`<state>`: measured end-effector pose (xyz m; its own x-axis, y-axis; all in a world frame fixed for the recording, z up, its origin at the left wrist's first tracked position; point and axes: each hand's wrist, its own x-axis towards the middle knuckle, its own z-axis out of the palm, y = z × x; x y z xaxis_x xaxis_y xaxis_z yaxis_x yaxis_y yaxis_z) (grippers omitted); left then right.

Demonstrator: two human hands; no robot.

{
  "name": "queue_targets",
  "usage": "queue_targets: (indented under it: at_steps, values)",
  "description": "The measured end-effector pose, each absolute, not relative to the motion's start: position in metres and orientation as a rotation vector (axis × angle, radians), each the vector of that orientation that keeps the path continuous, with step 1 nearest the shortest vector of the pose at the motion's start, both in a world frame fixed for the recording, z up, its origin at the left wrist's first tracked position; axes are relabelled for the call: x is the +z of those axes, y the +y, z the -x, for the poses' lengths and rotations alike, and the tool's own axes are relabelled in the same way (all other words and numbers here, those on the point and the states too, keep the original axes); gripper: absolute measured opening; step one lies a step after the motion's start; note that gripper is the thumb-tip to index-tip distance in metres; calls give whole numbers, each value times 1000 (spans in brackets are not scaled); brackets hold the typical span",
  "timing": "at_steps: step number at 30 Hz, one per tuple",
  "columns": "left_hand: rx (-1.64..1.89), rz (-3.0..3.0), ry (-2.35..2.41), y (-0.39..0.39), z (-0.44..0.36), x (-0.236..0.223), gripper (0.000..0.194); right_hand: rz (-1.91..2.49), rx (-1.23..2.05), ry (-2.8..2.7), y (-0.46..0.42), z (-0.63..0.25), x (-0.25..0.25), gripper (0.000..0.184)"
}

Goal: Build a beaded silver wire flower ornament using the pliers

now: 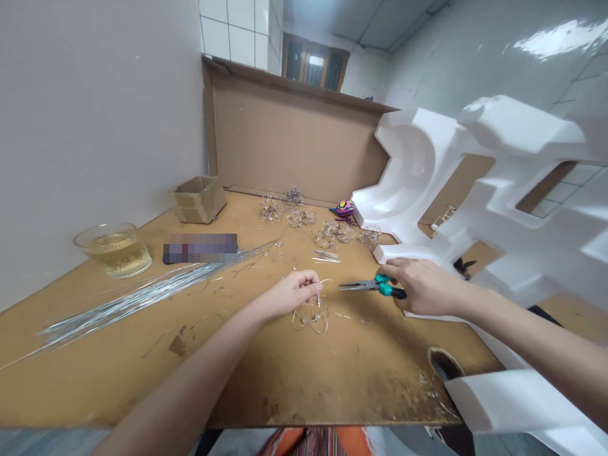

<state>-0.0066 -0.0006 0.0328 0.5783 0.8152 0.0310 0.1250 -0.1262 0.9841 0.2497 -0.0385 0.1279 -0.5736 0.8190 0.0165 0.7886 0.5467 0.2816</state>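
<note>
Orange and striped cloth (323, 441) shows at our lap, just below the front edge of a scuffed table (275, 392). On it, near the middle, stands a small looped wire piece (311, 315); the fingers of our left hand (299, 291) pinch its upper end, probably to keep so light a thing from tipping. Our right hand (420, 286) wraps its fingers around the handles of long-nosed pliers (375, 287), whose tips point at the wire piece yet stay apart from it, perhaps leaving the pinched spot in view. To our left, long straight wires (147, 291) lie bundled lengthwise, likely so that single strands slide out easily. Beyond are short cut wires (327, 256), a glass of yellowish liquid (116, 250) and a small cardboard box (199, 201). Farther back, tangled wire clusters (334, 234) sit grouped, seemingly out of our hands' way, beside white foam packing (403, 145). Behind them rises a cardboard panel (299, 130), maybe a barrier for loose bits.
</note>
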Motion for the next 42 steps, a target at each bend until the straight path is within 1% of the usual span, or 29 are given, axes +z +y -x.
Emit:
queue_targets:
  at_steps: [5, 8, 12, 23, 33, 42]
  values:
    - [795, -1576, 800, 1, 4, 27, 31, -1122, 932, 2747, -43, -246, 132, 20]
    - [813, -1497, 786, 1, 2, 26, 31, -941, 1080, 2721, -49, -236, 128, 19]
    - [808, -1399, 739, 0, 2, 28, 29, -882, 1212, 2685, -53, -226, 119, 20]
    - [794, -1348, 711, -2, 3, 30, 28, -851, 1264, 2671, -47, -228, 119, 22]
    - [796, -1349, 715, -2, 3, 31, 28, -856, 1293, 2680, -47, -227, 120, 18]
    - [791, -1354, 727, -2, 2, 30, 29, -836, 1271, 2683, -45, -225, 117, 21]
